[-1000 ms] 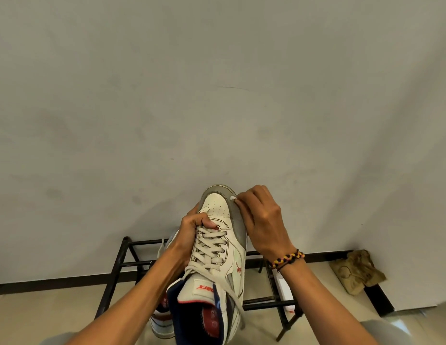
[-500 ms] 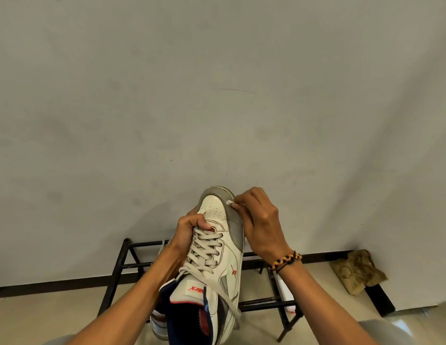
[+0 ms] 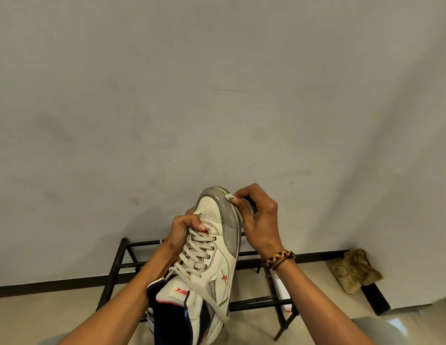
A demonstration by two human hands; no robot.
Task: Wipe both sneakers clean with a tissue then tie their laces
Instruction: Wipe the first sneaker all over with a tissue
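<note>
White leather and grey trim made up the sneaker (image 3: 212,247) we held up in front of us, heel toward us and toe pointing at the wall. Nearest us its navy collar and tongue hung low, with one loose lace (image 3: 209,298) trailing down across the side, not yet tied. Our left hand (image 3: 184,226) gripped the shoe at the top of the lacing, fingers curled round the far side and thumb pressing the upper. Farther up, our right hand (image 3: 259,217) pinched a small wad of tissue (image 3: 229,196) between thumb and fingertips and pressed it against the grey toe band. We judged that we were in the wiping step on this first shoe; the next move called for working the tissue along the rest of the toe and sole edge. Below and beyond stood a black metal shoe rack (image 3: 257,301), with something white on it, partly hidden. A crumpled brown cloth (image 3: 351,271) lay by the grey wall (image 3: 217,95).
</note>
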